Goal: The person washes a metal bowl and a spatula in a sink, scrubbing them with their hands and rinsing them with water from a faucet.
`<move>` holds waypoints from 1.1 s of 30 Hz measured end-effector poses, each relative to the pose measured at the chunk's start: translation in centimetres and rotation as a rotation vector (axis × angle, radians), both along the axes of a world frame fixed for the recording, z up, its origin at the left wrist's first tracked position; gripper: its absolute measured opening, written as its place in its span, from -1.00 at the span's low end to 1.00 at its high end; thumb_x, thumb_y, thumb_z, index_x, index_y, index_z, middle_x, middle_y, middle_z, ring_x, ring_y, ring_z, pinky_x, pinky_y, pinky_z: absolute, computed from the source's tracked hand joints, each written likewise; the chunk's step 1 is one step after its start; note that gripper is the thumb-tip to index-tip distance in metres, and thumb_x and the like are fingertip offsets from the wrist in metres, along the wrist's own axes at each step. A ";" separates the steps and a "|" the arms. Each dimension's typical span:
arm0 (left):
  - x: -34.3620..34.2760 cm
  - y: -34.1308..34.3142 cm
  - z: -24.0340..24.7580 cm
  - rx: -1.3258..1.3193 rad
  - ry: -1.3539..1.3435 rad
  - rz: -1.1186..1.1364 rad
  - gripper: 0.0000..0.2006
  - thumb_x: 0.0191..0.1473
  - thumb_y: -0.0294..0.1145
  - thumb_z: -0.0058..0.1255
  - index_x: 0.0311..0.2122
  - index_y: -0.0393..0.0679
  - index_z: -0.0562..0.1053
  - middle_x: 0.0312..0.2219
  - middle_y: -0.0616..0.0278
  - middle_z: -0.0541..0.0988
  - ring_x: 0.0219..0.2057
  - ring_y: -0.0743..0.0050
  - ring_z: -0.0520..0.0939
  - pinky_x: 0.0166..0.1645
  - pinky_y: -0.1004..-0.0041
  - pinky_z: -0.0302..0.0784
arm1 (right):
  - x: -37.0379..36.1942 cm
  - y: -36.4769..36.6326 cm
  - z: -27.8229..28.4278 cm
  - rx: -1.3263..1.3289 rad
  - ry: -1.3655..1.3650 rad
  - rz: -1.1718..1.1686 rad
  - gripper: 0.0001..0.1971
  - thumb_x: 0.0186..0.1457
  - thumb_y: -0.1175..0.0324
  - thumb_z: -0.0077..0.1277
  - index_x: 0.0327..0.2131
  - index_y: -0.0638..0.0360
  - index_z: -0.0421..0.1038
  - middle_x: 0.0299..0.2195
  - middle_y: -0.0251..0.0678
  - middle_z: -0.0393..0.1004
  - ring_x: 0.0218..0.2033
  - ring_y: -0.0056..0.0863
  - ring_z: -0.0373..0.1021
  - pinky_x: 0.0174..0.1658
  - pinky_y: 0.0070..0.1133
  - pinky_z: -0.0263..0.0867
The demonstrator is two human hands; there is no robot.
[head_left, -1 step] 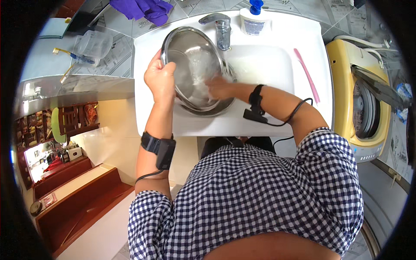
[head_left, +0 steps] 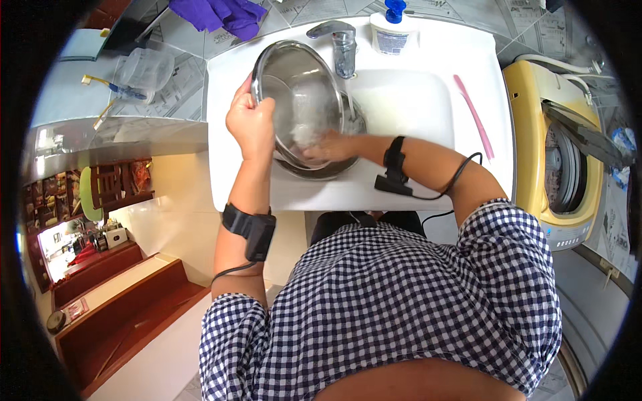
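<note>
My left hand point(head_left: 252, 127) is closed on the left rim of a steel bowl point(head_left: 294, 73), which is tilted up with its shiny inside towards the right. Against the lower part of that inside lies my right hand point(head_left: 332, 147). Its fingers are smeared by motion, and a whitish blur beside them could be suds or a cloth; I cannot tell which. Beneath the tilted bowl a second round steel vessel point(head_left: 317, 172) shows its near edge, resting over the left part of the white sink point(head_left: 428, 100). Just behind the bowl stands the chrome faucet point(head_left: 344, 50).
A white pump bottle with a blue top point(head_left: 393, 33) stands right of the faucet. On the right ledge lies a pink stick-like thing point(head_left: 473, 117). A yellow washing machine point(head_left: 528, 134) stands at the right. Purple cloth point(head_left: 224, 15) and a clear plastic container point(head_left: 147, 70) are at the left.
My right hand has moved a little left and down along the bowl's inside. The bowl and my left hand have shifted slightly to the right.
</note>
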State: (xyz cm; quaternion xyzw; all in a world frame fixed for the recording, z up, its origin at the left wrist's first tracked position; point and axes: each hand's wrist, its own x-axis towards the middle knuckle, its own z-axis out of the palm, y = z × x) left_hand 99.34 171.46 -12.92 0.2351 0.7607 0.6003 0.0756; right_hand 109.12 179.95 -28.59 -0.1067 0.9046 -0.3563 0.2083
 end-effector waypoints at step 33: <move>-13.8 -3.0 -6.3 -0.341 -1.244 -0.410 -0.80 0.00 -0.47 -0.17 -0.36 -0.43 0.40 -0.54 -0.03 0.54 -0.59 0.31 0.59 -0.50 0.42 0.58 | 3.9 7.3 -0.4 -0.152 -0.226 -0.684 -0.51 -0.01 0.20 0.00 -0.09 0.37 0.23 -0.28 -0.12 0.40 -0.33 -0.31 0.38 -0.28 -0.48 0.33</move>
